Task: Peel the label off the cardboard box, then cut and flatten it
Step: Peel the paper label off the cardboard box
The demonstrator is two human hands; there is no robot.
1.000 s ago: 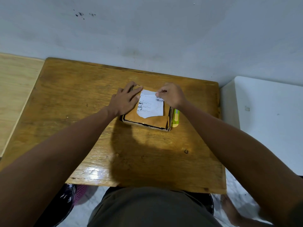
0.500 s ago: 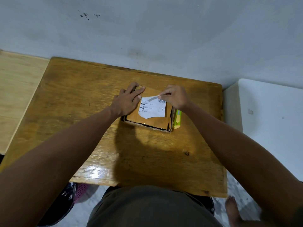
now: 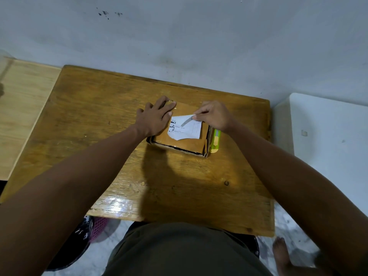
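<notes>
Wooden table (image 3: 99,120) carries cardboard box (image 3: 179,143), yellow-green cutter (image 3: 215,141).

Your cardboard box (image 3: 180,143) sat toward the table's (image 3: 95,120) far edge, label (image 3: 186,130) on top, utility knife (image 3: 215,141) touching its right side.

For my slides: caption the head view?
Right hand peels white label off brown cardboard box; left hand steadies.
</notes>
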